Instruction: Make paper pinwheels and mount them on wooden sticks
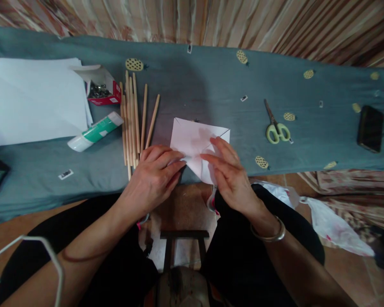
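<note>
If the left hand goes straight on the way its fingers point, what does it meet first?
The left hand points right along the folded white paper; it would likely first meet the right hand's fingertips, already very close.

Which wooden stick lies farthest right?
The lone slanted stick, its top leaning right toward the folded paper; the others sit bundled to its left near the glue tube.

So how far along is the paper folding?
Done: the paper already shows creases and a folded-in top corner. In hand: left hand and right hand press a fold at its near edge. Left: sticks, glue and scissors lie untouched.
</note>
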Demonstrator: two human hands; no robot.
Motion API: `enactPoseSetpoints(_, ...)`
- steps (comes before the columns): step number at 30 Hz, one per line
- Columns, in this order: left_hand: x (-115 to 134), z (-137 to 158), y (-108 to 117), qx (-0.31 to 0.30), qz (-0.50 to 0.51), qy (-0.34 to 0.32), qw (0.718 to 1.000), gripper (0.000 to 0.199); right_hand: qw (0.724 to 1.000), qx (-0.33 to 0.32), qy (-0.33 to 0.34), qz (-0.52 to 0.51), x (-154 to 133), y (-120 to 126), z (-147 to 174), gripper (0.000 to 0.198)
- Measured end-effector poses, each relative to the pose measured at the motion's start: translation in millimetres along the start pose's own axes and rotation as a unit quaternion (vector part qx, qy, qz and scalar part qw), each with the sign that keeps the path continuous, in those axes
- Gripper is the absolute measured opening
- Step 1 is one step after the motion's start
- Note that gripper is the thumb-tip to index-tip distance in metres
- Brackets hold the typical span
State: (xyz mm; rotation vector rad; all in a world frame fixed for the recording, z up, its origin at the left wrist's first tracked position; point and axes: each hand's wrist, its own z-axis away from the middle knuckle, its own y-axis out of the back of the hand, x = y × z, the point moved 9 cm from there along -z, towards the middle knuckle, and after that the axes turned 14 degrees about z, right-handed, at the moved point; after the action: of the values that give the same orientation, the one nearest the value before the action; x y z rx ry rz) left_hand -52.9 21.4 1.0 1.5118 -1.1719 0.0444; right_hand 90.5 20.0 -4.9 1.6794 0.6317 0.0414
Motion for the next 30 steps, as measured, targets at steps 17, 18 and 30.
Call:
enactPoseSetpoints(17, -28.7, -26.7, 27.2, 0.09, -0.053, 0.035, 0.994, 0.029, 0.996, 0.016, -0.052, 0.076, 38.3, 8.5, -1.5, 0.053)
enactPoseSetpoints(18, -21.2, -24.9, 26.2, 0.089, -0.042, 0.033, 0.995, 0.033, 0.995, 0.018, -0.053, 0.082, 38.1, 7.5, -1.1, 0.055)
enactPoseSetpoints(30, 34.7, 1.7, -29.5, -0.047, 0.035, -0.068, 0.996, 0.037, 0.992, 0.015, -0.033, 0.117, 20.9, 16.5, 2.6, 0.047)
